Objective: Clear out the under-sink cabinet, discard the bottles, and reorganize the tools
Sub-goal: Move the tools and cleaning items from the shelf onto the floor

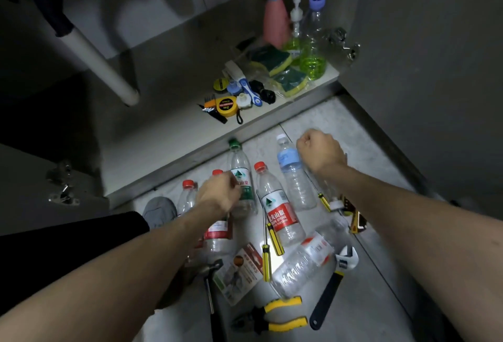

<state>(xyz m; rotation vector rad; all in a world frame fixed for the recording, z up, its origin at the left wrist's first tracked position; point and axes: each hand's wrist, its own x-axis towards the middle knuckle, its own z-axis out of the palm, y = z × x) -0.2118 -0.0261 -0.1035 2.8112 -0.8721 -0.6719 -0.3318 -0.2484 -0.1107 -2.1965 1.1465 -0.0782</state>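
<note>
Several empty plastic bottles lie on the floor in front of the open cabinet: a green-capped bottle (243, 175), a red-capped bottle (277, 205), a blue-labelled bottle (292, 175) and a large clear one (302, 262). My left hand (217, 194) is curled into a fist over the left edge of the green-capped bottle; I cannot tell whether it touches it. My right hand (319, 151) is a fist just right of the blue-labelled bottle, with nothing visible in it. Tools lie among the bottles: two screwdrivers (268, 249), a hammer (211, 284), pliers (275, 317) and an adjustable wrench (333, 281).
On the cabinet floor (168, 91) sit a yellow tape measure (226, 106), small parts, sponges (275, 62), a pink spray bottle (275, 20), a pump bottle (295, 31) and a bottle of green liquid (313, 42). A white drain pipe (103, 64) slants down on the left. The cabinet door (424, 69) stands open at right.
</note>
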